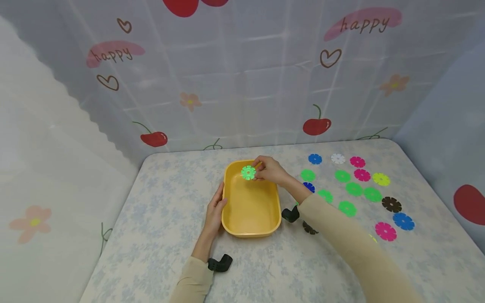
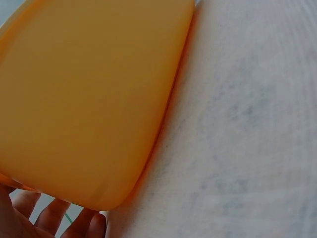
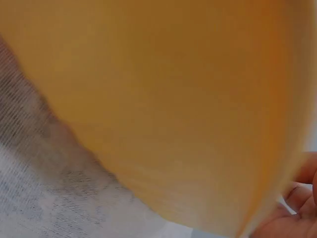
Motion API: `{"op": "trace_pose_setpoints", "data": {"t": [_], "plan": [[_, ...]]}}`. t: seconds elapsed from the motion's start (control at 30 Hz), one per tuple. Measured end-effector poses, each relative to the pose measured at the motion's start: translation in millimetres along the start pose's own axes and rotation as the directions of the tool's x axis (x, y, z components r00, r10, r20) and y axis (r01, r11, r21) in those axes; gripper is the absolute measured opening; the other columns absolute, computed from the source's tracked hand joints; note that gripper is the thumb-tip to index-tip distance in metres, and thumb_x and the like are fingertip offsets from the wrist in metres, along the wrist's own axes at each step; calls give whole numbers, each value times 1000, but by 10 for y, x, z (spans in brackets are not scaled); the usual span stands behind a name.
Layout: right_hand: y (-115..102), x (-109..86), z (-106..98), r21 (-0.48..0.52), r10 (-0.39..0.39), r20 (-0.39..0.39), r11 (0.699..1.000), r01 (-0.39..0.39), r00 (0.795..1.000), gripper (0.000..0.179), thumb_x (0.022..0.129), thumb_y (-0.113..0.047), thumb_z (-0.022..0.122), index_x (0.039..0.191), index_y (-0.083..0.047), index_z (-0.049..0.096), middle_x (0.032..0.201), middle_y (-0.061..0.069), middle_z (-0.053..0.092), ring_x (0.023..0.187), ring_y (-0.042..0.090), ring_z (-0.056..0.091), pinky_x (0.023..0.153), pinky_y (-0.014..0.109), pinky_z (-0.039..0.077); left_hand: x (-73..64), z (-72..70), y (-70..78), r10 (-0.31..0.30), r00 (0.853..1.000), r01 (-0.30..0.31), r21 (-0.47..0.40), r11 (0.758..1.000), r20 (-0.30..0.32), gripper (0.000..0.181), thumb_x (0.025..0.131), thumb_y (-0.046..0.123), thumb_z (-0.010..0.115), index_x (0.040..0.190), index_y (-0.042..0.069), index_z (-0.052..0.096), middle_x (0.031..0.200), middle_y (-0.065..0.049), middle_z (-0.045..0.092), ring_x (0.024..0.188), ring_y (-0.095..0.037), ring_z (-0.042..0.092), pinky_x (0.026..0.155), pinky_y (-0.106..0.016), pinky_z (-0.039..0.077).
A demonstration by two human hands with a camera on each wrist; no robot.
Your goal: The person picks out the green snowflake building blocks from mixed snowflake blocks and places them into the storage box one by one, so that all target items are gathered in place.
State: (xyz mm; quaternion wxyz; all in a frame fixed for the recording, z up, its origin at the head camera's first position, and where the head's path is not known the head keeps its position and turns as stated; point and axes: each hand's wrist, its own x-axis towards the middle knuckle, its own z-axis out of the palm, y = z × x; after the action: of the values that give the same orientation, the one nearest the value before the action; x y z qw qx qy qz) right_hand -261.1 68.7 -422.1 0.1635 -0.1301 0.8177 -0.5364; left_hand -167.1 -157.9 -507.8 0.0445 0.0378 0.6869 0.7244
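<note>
A yellow plastic tray (image 1: 251, 210) stands on the table, its visible inside bare. My left hand (image 1: 213, 213) holds the tray's left side, thumb at the rim; in the left wrist view its fingers (image 2: 52, 215) lie beside the tray wall (image 2: 99, 99). Over the tray's far end, my right hand (image 1: 270, 170) pinches a green snowflake disc (image 1: 248, 172) between thumb and fingertips. The tray's outer wall (image 3: 173, 99) fills most of the blurred right wrist view, with part of the right hand (image 3: 292, 215) at its lower right; the disc is hidden there.
Right of the tray lie several flat snowflake discs, among them a blue disc (image 1: 315, 159), a white disc (image 1: 338, 158), a pink disc (image 1: 385, 231) and a brown disc (image 1: 391, 204). The right forearm covers some. A printed curtain (image 1: 242, 75) hangs behind the table.
</note>
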Motion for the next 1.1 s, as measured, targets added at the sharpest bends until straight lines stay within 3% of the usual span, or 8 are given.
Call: {"op": "trace_pose_setpoints", "data": {"t": [0.27,0.43,0.53,0.83,1.1], "plan": [[130,159,218,-5,57,5,998,-57,998,26,93,6,59,118,3,58,86,14,56,90,39,69,81,42,59,-23,20,8,0,1000,0,12,1000,-17,53,105,12,37,156,22,26,163,5,21,150,-14,19,116,-20,28],[195,229,319,22,98,-46,995,-97,994,25,91,6,61,115,3,60,81,11,56,81,35,68,74,38,60,-25,10,-6,-1,1000,2,35,999,-28,52,105,13,38,156,24,28,162,7,23,150,-12,19,118,-27,25],[201,255,357,45,135,-67,990,-132,989,24,90,7,61,114,3,61,80,12,56,77,32,69,70,34,60,-25,2,-7,16,1000,-16,35,999,-3,52,106,14,38,156,22,26,163,5,20,150,-15,18,120,-31,23],[249,298,418,100,218,-58,972,-212,974,24,91,4,62,115,2,61,81,12,61,74,27,70,62,27,57,-33,-10,-6,36,999,-37,25,999,38,53,107,17,36,157,25,23,164,5,17,151,-15,16,115,-19,27],[253,301,427,91,221,-54,972,-216,974,26,92,3,61,118,4,60,82,14,63,76,28,71,63,27,58,-18,-18,-5,28,999,-29,25,999,40,52,107,19,36,157,26,23,163,6,17,151,-15,16,119,-32,24]]}}
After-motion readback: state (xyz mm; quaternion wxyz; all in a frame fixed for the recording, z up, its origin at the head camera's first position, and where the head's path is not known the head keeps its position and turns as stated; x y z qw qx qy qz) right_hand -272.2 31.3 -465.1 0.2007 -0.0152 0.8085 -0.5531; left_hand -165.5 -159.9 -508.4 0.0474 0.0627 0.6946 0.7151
